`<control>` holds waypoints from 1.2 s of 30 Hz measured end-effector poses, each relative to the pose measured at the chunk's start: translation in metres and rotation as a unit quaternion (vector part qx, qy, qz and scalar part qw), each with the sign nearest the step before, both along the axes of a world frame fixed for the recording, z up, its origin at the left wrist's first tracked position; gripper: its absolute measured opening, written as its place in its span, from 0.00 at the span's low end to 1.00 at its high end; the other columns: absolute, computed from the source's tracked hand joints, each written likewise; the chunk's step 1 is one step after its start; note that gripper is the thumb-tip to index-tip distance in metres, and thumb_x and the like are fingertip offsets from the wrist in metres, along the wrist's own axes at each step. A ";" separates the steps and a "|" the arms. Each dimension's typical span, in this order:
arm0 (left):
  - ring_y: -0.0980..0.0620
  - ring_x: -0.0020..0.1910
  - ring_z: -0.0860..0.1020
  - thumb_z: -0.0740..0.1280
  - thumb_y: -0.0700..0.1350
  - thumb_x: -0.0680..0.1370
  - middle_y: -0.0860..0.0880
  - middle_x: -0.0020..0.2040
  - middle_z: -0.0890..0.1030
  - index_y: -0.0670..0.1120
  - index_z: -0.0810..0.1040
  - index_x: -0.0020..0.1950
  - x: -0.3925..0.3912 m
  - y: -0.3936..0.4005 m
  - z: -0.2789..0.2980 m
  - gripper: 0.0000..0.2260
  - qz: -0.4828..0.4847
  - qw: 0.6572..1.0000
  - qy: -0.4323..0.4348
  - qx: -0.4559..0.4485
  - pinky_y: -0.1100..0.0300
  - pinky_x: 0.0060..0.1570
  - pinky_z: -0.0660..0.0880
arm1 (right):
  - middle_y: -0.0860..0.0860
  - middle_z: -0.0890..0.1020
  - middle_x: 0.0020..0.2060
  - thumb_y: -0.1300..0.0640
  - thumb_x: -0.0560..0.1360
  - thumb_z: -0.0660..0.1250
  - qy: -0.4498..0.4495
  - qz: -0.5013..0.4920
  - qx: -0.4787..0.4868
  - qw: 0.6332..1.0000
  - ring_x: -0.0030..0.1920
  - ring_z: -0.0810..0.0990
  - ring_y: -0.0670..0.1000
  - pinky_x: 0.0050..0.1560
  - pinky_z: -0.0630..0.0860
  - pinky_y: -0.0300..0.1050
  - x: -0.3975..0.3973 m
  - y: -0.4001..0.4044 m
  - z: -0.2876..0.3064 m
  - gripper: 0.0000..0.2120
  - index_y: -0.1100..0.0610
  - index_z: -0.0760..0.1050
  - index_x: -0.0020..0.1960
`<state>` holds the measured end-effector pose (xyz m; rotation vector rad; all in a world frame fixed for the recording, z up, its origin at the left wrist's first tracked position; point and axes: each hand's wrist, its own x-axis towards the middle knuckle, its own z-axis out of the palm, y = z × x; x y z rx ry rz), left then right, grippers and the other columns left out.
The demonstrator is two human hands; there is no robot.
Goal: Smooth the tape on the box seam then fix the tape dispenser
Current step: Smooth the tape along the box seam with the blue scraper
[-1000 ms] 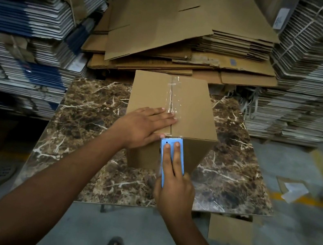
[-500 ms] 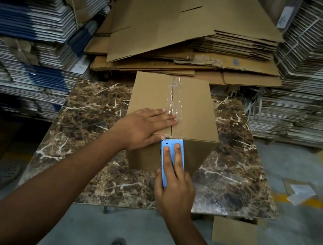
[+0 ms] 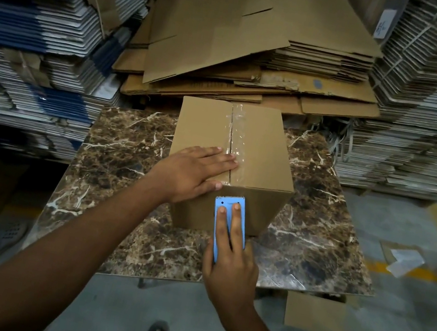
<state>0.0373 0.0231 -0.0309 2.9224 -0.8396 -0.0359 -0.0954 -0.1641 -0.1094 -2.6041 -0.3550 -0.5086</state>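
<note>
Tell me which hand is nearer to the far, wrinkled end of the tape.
Left. The left hand lies flat on the box top, fingertips on the tape. The right hand is lower, pressing the blue dispenser against the box's front.

Dim warehouse light, glare on the clear tape [image 3: 237, 142] near centre, deep shadow at 8 o'clock, wide-angle bending and soft blur along the edges

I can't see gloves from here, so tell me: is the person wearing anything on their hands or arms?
No. The left hand and right hand are bare: no gloves, rings, watch or bands show. Both forearms are uncovered to the picture's edge, with no sleeve in sight. The fingernails are short and plain.
</note>
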 end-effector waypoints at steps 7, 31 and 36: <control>0.53 0.82 0.53 0.45 0.63 0.82 0.58 0.82 0.56 0.60 0.50 0.81 -0.004 -0.002 0.000 0.27 0.004 1.000 0.000 -0.002 0.48 0.79 0.56 | 0.53 0.60 0.81 0.52 0.78 0.63 0.022 -0.008 -0.030 0.999 0.37 0.80 0.57 0.29 0.78 0.46 -0.006 0.001 0.001 0.33 0.52 0.58 0.81; 0.52 0.82 0.53 0.47 0.61 0.84 0.58 0.82 0.55 0.59 0.50 0.81 -0.004 -0.002 0.002 0.26 0.004 1.000 0.006 -0.004 0.46 0.78 0.56 | 0.54 0.60 0.81 0.51 0.79 0.65 0.031 0.007 -0.005 0.999 0.42 0.79 0.57 0.34 0.80 0.47 -0.016 -0.006 -0.007 0.32 0.53 0.59 0.81; 0.52 0.82 0.54 0.48 0.61 0.83 0.58 0.82 0.56 0.58 0.52 0.81 -0.004 -0.002 0.001 0.26 0.005 1.000 0.006 -0.008 0.46 0.78 0.57 | 0.52 0.60 0.82 0.49 0.78 0.62 0.068 -0.009 -0.027 0.997 0.36 0.80 0.58 0.30 0.77 0.47 -0.012 -0.001 0.003 0.34 0.51 0.57 0.81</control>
